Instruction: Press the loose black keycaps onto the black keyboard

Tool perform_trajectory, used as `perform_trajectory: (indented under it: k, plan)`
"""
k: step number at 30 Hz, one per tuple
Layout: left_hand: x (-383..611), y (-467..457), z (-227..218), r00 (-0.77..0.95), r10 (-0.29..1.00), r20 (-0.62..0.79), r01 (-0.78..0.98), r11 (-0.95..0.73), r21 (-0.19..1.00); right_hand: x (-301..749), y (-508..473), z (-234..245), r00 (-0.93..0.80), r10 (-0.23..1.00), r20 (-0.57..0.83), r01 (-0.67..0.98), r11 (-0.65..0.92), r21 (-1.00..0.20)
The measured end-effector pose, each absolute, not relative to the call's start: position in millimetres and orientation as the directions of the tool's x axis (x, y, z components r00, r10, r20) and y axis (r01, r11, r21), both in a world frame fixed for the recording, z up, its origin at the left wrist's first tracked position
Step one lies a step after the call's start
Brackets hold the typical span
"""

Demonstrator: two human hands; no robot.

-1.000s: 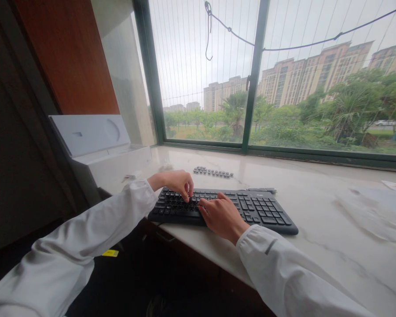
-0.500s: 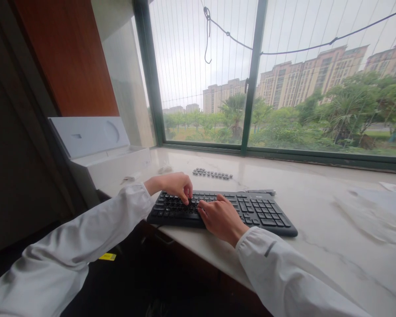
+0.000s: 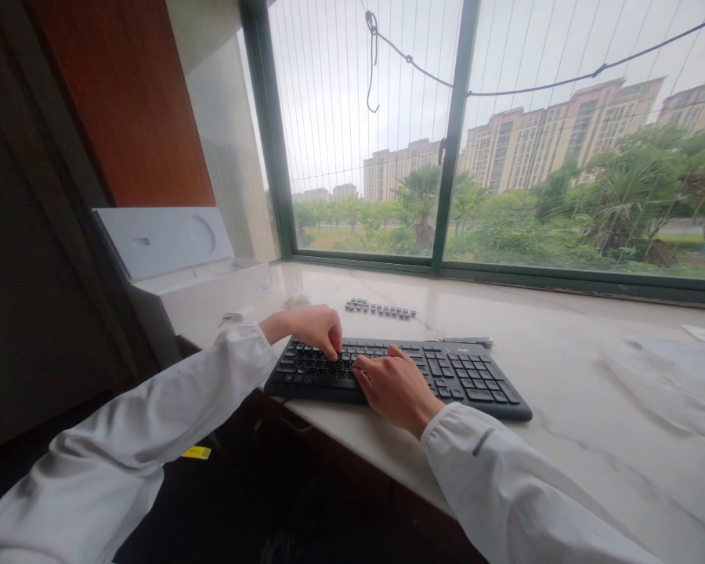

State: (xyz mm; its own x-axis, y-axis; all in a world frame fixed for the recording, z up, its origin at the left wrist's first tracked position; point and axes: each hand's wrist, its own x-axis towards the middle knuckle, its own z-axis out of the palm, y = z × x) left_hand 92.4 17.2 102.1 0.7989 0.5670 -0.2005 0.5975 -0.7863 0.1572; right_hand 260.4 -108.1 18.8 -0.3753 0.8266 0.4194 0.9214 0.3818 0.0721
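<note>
A black keyboard [image 3: 493,384] lies along the front edge of the marble-patterned counter, with some keycaps gone from its letter area. My left hand [image 3: 314,327] reaches over its left half, thumb and fingers closed in a pinch pointing down at the keys; whatever lies between the fingertips is too small to make out. Across the middle of the keyboard rests my right hand [image 3: 396,388], its fingers stretched over the keys and the thumb towards the left hand. Loose dark keycaps [image 3: 381,309] sit in rows on the counter behind the keyboard.
An open white box [image 3: 211,294] stands at the left, lid raised. Behind the keyboard lies a thin metallic tool [image 3: 464,341], possibly tweezers. Clear plastic wrapping [image 3: 663,384] spreads at the right. A green-framed window [image 3: 438,266] closes off the back of the counter.
The left hand's fingers have drawn a little closer together at the keys. My right hand stays in place; the whole view has shifted slightly.
</note>
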Motion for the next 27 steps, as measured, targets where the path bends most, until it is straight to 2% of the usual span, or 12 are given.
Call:
perform_trajectory:
  k: [8,27]
  plan:
    - [94.8,18.1,101.5,0.798,0.568,-0.201,0.597,-0.79,0.138,260.1,-108.7,19.7,-0.371,0.837,0.401,0.923,0.378,0.065]
    - [117.8,3.3,104.3,0.808,0.554,-0.2,0.549,-0.832,-0.083,259.2,-107.6,19.0,-0.376,0.826,0.421,0.922,0.38,0.079]
